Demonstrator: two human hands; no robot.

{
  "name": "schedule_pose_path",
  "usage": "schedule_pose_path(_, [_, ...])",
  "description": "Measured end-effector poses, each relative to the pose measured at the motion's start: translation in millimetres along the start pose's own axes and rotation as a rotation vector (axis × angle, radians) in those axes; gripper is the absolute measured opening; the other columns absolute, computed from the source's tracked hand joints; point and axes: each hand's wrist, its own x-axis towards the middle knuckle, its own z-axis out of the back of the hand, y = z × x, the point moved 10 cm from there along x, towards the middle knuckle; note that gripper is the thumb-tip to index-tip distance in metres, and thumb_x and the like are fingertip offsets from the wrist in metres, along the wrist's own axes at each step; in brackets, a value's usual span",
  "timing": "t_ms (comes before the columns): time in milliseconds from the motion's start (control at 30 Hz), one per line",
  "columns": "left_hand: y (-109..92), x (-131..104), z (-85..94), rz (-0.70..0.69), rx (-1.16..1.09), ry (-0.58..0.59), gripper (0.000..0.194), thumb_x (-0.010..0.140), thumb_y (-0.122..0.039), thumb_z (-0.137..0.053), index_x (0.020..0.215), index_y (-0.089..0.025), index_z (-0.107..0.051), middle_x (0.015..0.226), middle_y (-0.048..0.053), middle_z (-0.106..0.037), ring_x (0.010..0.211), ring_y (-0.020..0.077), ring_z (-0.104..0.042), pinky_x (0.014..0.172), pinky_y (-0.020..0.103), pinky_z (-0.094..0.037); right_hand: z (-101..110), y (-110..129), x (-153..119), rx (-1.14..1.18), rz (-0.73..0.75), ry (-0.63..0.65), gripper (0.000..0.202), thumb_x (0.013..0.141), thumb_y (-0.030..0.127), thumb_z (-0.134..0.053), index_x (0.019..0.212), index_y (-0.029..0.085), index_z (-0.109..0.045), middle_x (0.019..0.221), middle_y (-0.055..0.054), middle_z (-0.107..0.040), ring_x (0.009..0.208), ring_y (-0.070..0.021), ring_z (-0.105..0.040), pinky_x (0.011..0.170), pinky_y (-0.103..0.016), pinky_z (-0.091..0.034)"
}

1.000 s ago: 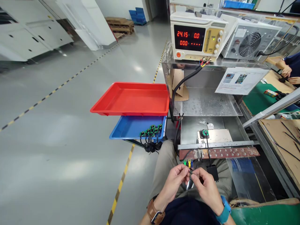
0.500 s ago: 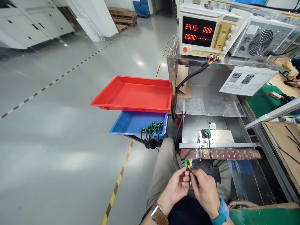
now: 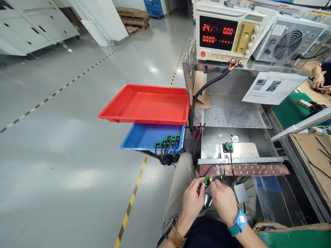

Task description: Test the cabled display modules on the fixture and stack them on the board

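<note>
At the front edge of the bench sits a row of small coloured connectors (image 3: 211,179), green, yellow and blue. My left hand (image 3: 193,197) pinches at its green end from the left. My right hand (image 3: 222,198) is closed at the blue end; its fingers hide whatever they hold. Beside my right hand a small dark box (image 3: 241,193) hangs on a black cable (image 3: 232,168). That cable runs up to a round green connector (image 3: 228,147) on a silver metal plate (image 3: 245,150). A shiny rounded metal object (image 3: 207,200) shows between my wrists.
A brown strip with metal studs (image 3: 253,169) spans the bench front. To the left, a red tray (image 3: 144,103) overlaps a blue tray (image 3: 134,137) holding several green-ended cables (image 3: 168,142). A power supply (image 3: 230,32) stands above. Another person's hand (image 3: 318,77) is at far right.
Both hands have moved up to the coloured connectors from just below, where they held a thin black cable end. The hanging box has turned and shifted slightly right.
</note>
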Motion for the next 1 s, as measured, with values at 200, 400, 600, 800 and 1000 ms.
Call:
schedule_pose_path(200, [-14.4, -2.6, -10.1, -0.197, 0.29, 0.056, 0.029, 0.1, -0.02, -0.042, 0.12, -0.021, -0.062, 0.108, 0.006, -0.067, 0.094, 0.0197, -0.067, 0.079, 0.03, -0.052, -4.7, 1.5, 7.9, -0.039, 0.035, 0.125, 0.014, 0.089, 0.003, -0.059, 0.095, 0.016, -0.059, 0.086, -0.004, -0.065, 0.067, -0.0179, -0.065, 0.053, -0.029, -0.034])
schedule_pose_path(400, [-26.8, -2.6, -18.7, -0.335, 0.624, 0.102, 0.033, 0.096, -0.011, -0.042, 0.121, -0.019, -0.061, 0.108, 0.006, -0.068, 0.098, 0.0225, -0.068, 0.074, 0.032, -0.055, -7.7, -0.3, 13.9, -0.03, 0.013, 0.242, 0.015, 0.091, 0.004, -0.058, 0.101, 0.015, -0.062, 0.093, -0.006, -0.067, 0.073, -0.0215, -0.069, 0.056, -0.03, -0.043])
schedule_pose_path(600, [-27.9, 1.5, -19.3, -0.398, 0.706, 0.067, 0.036, 0.094, -0.005, -0.038, 0.114, -0.02, -0.064, 0.103, 0.004, -0.069, 0.094, 0.0209, -0.07, 0.071, 0.031, -0.055, -8.4, -1.1, 17.6, 0.011, 0.001, 0.254, 0.018, 0.091, 0.004, -0.055, 0.103, 0.015, -0.065, 0.092, -0.007, -0.068, 0.072, -0.0225, -0.07, 0.055, -0.031, -0.044])
schedule_pose_path(800, [-29.3, 1.0, -19.0, -0.487, 0.713, 0.036, 0.036, 0.094, -0.005, -0.036, 0.109, -0.02, -0.065, 0.098, 0.004, -0.069, 0.089, 0.0191, -0.071, 0.07, 0.028, -0.054, -13.5, -2.0, 19.5, 0.031, -0.014, 0.238, 0.02, 0.09, 0.005, -0.058, 0.106, 0.014, -0.068, 0.094, -0.007, -0.069, 0.072, -0.0245, -0.071, 0.054, -0.032, -0.047])
schedule_pose_path(1000, [-30.5, 3.0, -19.6, -0.538, 0.699, 0.019, 0.034, 0.096, -0.008, -0.036, 0.106, -0.022, -0.065, 0.091, 0.001, -0.068, 0.08, 0.0167, -0.071, 0.064, 0.027, -0.053, -10.8, -3.3, 21.2, 0.062, -0.034, 0.233, 0.021, 0.091, 0.005, -0.056, 0.104, 0.015, -0.069, 0.095, -0.007, -0.07, 0.073, -0.0268, -0.072, 0.053, -0.034, -0.049])
